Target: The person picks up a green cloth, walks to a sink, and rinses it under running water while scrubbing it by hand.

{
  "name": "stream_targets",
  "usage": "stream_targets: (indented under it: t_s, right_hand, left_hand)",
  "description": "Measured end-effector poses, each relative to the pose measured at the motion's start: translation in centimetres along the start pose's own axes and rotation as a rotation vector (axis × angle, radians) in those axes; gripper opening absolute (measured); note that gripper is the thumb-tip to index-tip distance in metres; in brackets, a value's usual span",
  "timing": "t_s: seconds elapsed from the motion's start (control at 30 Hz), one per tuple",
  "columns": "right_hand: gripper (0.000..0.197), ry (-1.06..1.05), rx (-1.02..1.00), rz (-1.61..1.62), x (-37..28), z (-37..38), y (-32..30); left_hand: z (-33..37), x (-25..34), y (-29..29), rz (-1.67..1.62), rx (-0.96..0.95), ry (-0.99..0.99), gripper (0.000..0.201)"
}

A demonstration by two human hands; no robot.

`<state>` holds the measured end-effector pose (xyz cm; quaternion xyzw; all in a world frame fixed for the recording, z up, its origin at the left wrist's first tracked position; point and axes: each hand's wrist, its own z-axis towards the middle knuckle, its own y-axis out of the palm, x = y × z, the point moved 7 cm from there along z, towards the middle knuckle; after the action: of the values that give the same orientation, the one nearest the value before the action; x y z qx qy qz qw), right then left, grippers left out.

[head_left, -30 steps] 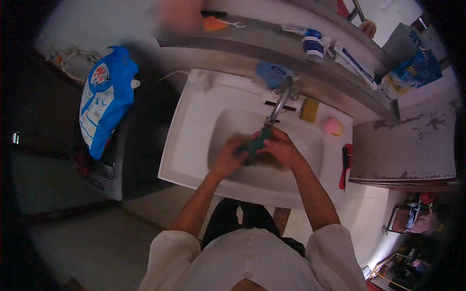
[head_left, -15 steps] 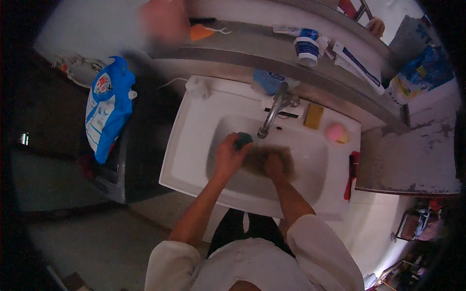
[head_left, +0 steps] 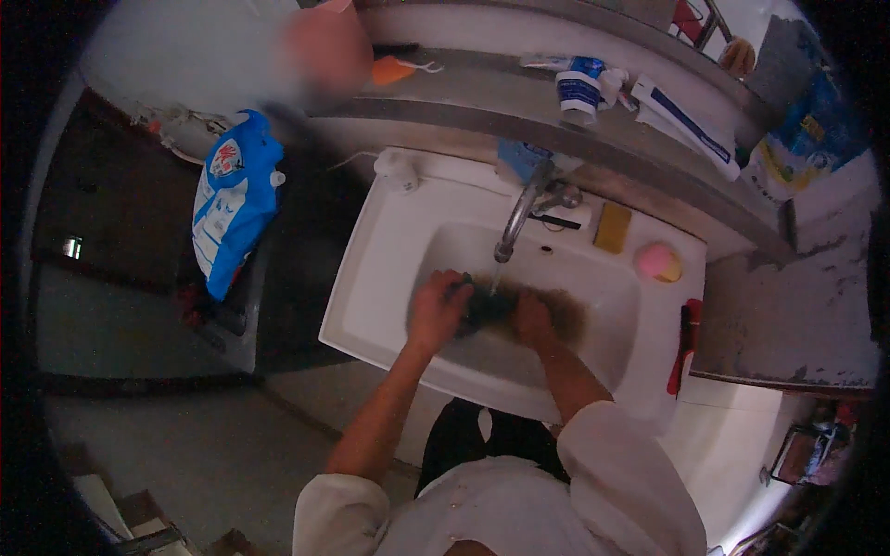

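Both my hands are inside the white washbasin point(head_left: 436, 185). A bunched dark green cloth point(head_left: 491, 304) stretches between them, under the metal tap point(head_left: 521, 218). My left hand point(head_left: 438, 310) has its fingers curled round the cloth's left end. At the other end my right hand point(head_left: 532, 320) closes on the cloth, its fingertips partly hidden. Around and beyond the right hand spreads a brown murky patch point(head_left: 565, 310) in the basin. A thin stream of water seems to fall from the spout onto the cloth.
On the basin's rim are a yellow sponge point(head_left: 612, 228), a pink round item point(head_left: 656, 262), a white container point(head_left: 397, 172) and a red-and-black brush-like item point(head_left: 683, 347). A blue-and-white pouch point(head_left: 234, 204) stands left. Tubes point(head_left: 681, 125) lie on the ledge point(head_left: 464, 88) behind.
The dark green cloth, bunched in my left hand before, now reaches across to my right hand. My left hand has come lower in the basin. The view has shifted slightly.
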<state>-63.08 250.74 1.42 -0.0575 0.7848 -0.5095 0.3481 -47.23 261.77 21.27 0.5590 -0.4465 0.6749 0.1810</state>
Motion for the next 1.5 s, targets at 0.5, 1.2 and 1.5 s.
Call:
stream_targets:
  t_s: [0.5,1.2,1.5]
  right_hand:
    - [0.031,0.215,-0.312,1.503,-5.8,-2.1,-5.5]
    - [0.035,0.245,-0.339,1.691,-10.5,-2.1,-9.2]
    - [0.024,-0.123,0.015,0.520,-11.5,-1.1,-13.7]
  left_hand:
    - [-4.1,4.3,10.0,0.026,-0.093,0.454,0.027]
    - [-1.9,2.9,5.7,0.183,0.341,0.111,0.039]
    - [1.4,1.8,4.1,0.113,0.107,-0.092,0.033]
